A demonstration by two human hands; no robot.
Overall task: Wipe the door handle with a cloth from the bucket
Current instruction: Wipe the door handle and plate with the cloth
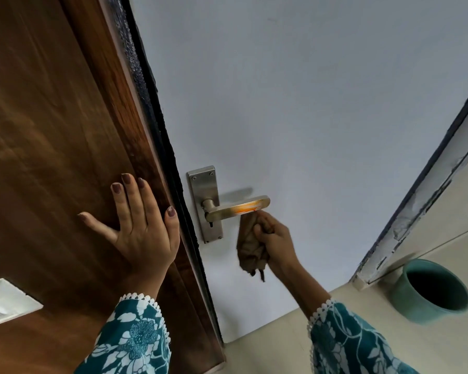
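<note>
A metal lever door handle with an orange smear near its free end sticks out from a steel backplate on the pale door. My right hand is fisted around a bunched brown cloth just under the lever's outer end, the cloth's top touching it. My left hand lies flat with fingers spread on the brown wooden panel left of the door edge. A teal bucket stands on the floor at the lower right; its inside looks dark.
A dark rubber strip runs along the edge between the wooden panel and the pale door. A worn door frame slants down at the right. Beige floor tiles lie below. A white object shows at the lower left.
</note>
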